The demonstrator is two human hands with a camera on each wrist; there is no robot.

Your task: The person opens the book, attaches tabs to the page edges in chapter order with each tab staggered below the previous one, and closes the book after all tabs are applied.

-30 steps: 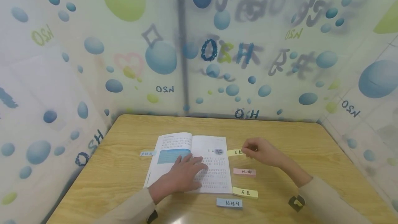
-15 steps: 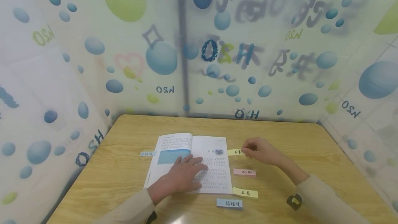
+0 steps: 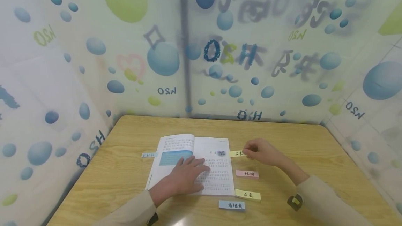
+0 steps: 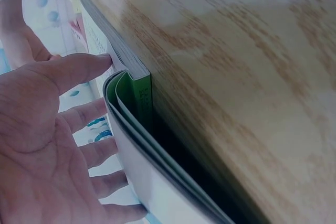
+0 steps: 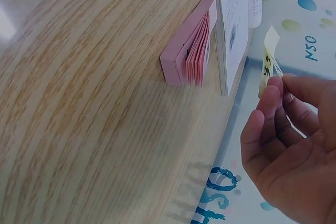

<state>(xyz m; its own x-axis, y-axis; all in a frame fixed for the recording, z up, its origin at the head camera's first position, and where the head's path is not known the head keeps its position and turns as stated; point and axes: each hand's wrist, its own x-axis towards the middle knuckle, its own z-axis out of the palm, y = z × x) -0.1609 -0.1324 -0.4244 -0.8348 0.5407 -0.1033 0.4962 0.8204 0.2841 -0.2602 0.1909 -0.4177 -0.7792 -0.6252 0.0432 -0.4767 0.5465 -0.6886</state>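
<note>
An open book [image 3: 208, 144] lies on the table, text on both pages and a blue box on the left one. My left hand [image 3: 186, 177] rests across its middle with fingers spread; the left wrist view shows the thumb and fingers of that hand [image 4: 47, 145] over the curved pages. At the book's right edge, my right hand [image 3: 262, 152] pinches the end of a yellow sticky note [image 3: 236, 153] with handwriting on it. Seen from the right wrist, the note [image 5: 271, 40] rises from between thumb and fingers, in two leaves near the fingertips.
Right of the book lie a pink sticky-note pad [image 3: 247, 174], a yellow pad [image 3: 248, 195] and a blue pad [image 3: 231, 205], all handwritten. A blue sticky tab [image 3: 149, 155] sticks out from the book's left edge. Patterned walls [image 3: 232, 104] enclose the wooden table [image 3: 282, 135].
My right hand and forearm have shifted very slightly left, with the yellow sticky note still pinched. The left hand and the book have stayed in place.
</note>
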